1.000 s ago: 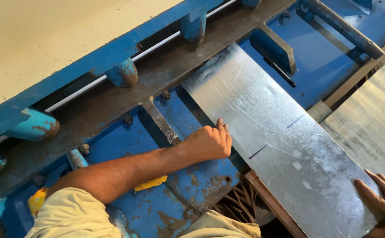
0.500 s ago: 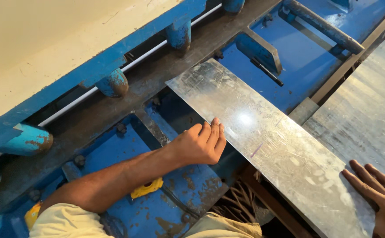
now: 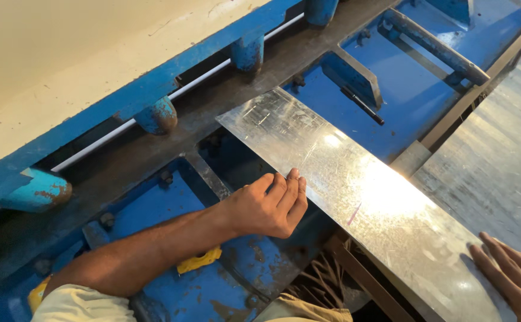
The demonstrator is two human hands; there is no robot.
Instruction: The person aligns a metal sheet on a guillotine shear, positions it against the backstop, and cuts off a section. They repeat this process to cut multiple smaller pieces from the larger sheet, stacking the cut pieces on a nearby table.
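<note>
metal sheet [image 3: 356, 197]: thin, stiff, smooth, sharp edges | left hand [image 3: 269, 206]: fingers curled, pressing its long edge | right hand [image 3: 514, 280]: flat open on near end, holding nothing | lies across the blue machine bed [image 3: 427, 89].

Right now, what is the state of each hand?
Left hand: fingers curled, pressed against the long edge of the metal sheet.
Right hand: open, lying flat on the sheet's near end.
</note>
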